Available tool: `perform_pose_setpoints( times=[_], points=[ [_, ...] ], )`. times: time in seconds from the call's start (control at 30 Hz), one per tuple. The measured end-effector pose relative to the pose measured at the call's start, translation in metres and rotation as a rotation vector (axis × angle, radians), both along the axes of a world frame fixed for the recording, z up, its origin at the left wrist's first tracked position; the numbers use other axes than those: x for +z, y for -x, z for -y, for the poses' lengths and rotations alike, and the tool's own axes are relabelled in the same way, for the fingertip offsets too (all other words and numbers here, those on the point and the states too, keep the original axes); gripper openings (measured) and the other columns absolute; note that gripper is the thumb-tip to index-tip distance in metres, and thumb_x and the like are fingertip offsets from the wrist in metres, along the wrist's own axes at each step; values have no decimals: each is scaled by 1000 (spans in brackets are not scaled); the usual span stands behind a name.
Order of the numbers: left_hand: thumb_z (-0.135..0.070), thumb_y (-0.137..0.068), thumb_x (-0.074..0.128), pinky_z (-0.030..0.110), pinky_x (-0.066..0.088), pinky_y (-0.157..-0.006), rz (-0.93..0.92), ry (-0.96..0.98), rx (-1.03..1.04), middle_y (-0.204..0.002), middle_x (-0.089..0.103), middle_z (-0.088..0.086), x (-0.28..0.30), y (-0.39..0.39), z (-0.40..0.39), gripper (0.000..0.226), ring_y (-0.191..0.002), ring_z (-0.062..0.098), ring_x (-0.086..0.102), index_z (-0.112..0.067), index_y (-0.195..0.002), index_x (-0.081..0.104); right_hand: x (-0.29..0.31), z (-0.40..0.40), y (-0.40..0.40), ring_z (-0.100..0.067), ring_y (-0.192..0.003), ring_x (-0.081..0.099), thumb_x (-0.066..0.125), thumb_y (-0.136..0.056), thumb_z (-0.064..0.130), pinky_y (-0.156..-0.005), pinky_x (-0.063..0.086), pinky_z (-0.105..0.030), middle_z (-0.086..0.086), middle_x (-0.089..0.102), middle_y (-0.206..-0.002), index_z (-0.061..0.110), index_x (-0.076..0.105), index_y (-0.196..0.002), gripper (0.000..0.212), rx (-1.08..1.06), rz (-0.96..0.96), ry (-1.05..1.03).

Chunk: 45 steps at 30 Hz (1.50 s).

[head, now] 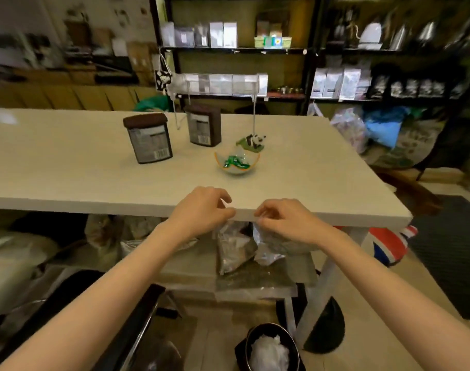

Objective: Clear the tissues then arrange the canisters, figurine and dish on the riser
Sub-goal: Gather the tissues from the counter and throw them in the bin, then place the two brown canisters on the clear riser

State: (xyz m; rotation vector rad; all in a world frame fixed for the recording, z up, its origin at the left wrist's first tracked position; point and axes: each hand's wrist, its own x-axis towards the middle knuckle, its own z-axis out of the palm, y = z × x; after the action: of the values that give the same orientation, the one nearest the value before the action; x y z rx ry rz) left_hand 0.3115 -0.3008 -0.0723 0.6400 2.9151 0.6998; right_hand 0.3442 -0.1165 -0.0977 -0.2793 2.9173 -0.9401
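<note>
Hands at the near edge of the table point(68, 162), close together but not touching: left hand point(201, 207) curled with fingertips bunched at the rim, right hand point(284, 218) likewise curled, apparently pinching something pale and thin, though too blurred to tell whether a tissue or a bit of the clear wrapping below. Below, on the floor, a dark bin point(271, 346) with crumpled white tissue point(266, 352) inside, so probably near the end of the tissue-clearing step. Well apart on the tabletop and untouched: two dark-lidded canisters, left canister point(148, 139) nearer, right canister point(203, 125) further back; glass dish point(236, 163) with green wrapped pieces inside; panda figurine point(254, 141) just behind the dish, possibly touching it. Clear riser point(223, 84) at the far side, standing on thin legs, top bare. Next, most likely: drop whatever remains into the bin, then reach forward for the canisters, upright and light enough for one hand each.
</note>
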Motion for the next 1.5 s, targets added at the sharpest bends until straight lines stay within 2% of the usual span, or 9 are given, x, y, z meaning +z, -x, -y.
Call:
perform_pose_setpoints(
  times=[0.07,0.3,0.43,0.57,0.77,1.0,1.2,1.33,1.5],
  points=[
    [-33,-84,58,35,50,-89,-70,-43,61,-109,69,6,15,11,10,38,-95,18,61,-17,-118,59,16,9,17,-13,-86,58,57,-85,24,-69,43,-19,-1,65,-94,17,63,-108,25,19,-38,6],
    [-34,-82,62,32,47,-89,-357,-140,313,-123,61,4,37,62,50,51,-109,18,57,-18,-128,49,49,46,99,-19,-93,61,59,-84,24,-84,50,-34,-5,65,-98,16,62,-109,26,92,-171,83],
    [-29,-77,69,34,44,-97,-436,-174,451,-134,48,8,34,97,74,68,-120,22,48,-15,-135,37,54,66,148,-16,-98,59,58,-85,28,-86,48,-29,0,63,-105,20,58,-116,32,130,-155,95],
    [-29,-72,74,35,41,-102,-386,-242,597,-141,39,10,26,139,104,83,-126,24,43,-12,-139,28,58,90,204,-17,-98,57,59,-85,26,-84,48,-30,-6,62,-111,15,53,-121,39,187,-104,110],
    [-40,-64,78,44,37,-109,-82,-283,723,-152,27,15,0,195,135,108,-135,30,36,-9,-145,14,47,122,269,-23,-107,57,60,-85,29,-85,46,-29,-10,58,-126,12,41,-133,54,222,28,81],
    [-30,-65,80,35,40,-100,83,-439,634,-144,43,5,-10,229,146,91,-128,23,45,-12,-140,30,37,139,307,-27,-117,53,61,-84,33,-92,45,-33,-14,51,-134,9,32,-139,67,289,58,27],
    [-19,-68,79,33,47,-96,45,-484,521,-128,59,4,-6,238,153,68,-108,19,57,-15,-129,48,33,148,325,-24,-111,56,66,-79,32,-95,49,-41,-10,55,-133,13,36,-136,68,370,31,65],
    [-13,-65,80,37,50,-95,32,-497,506,-121,65,6,-3,239,157,63,-105,21,62,-15,-123,55,32,148,328,-25,-106,59,69,-77,31,-90,52,-39,-11,57,-128,10,38,-133,67,373,54,108],
    [-13,-61,83,41,51,-96,12,-510,522,-115,68,5,9,241,155,64,-104,21,63,-11,-121,58,39,143,332,-25,-103,62,70,-76,29,-92,51,-41,-13,63,-120,10,43,-128,62,385,37,168]
  ],
)
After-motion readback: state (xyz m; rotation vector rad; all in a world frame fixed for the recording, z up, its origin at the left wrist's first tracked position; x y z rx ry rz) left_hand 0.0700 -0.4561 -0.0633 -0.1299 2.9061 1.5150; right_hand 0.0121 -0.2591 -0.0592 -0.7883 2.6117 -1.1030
